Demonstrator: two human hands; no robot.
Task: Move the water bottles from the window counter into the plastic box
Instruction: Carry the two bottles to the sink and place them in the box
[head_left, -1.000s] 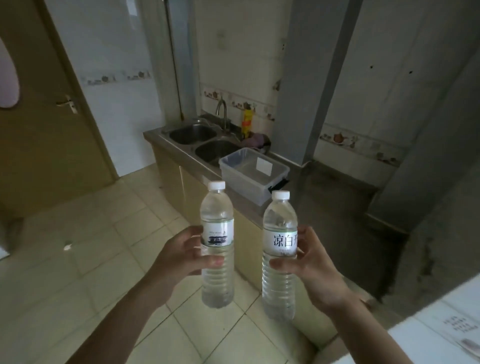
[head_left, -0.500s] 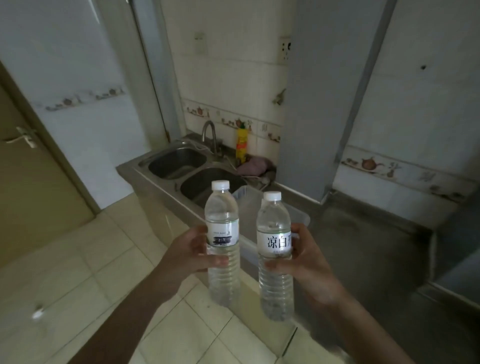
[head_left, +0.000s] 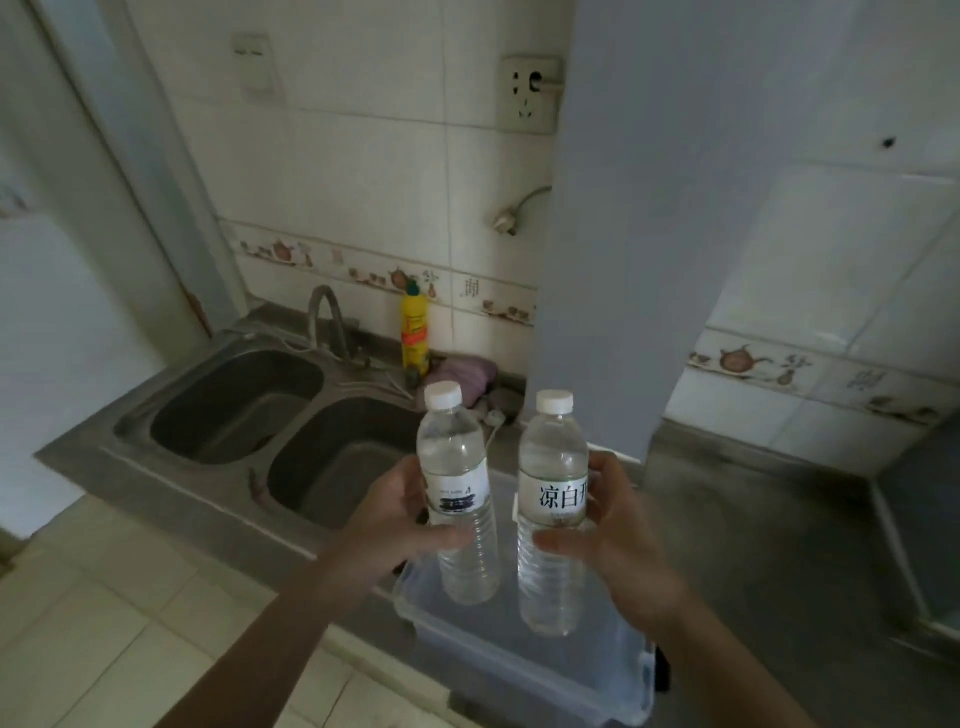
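Two clear water bottles with white caps are held upright side by side. My left hand (head_left: 397, 525) grips the left bottle (head_left: 460, 483) at its white label. My right hand (head_left: 621, 540) grips the right bottle (head_left: 553, 499), whose label carries large dark characters. Both bottles hang above the open clear plastic box (head_left: 524, 670), which stands on the grey counter just below my hands. The bottle bases overlap the box's inside in this view. The box looks empty.
A steel double sink (head_left: 291, 431) with a tap (head_left: 327, 322) lies left of the box. A yellow detergent bottle (head_left: 414, 332) and a purple cloth (head_left: 462, 376) sit behind it. A grey pillar (head_left: 649, 260) rises behind the box; dark counter (head_left: 769, 561) stretches right.
I have walked closer to the counter. The box, farther off before, now sits directly under both bottles. My hands still hold the bottles upright, slightly lower relative to the box.
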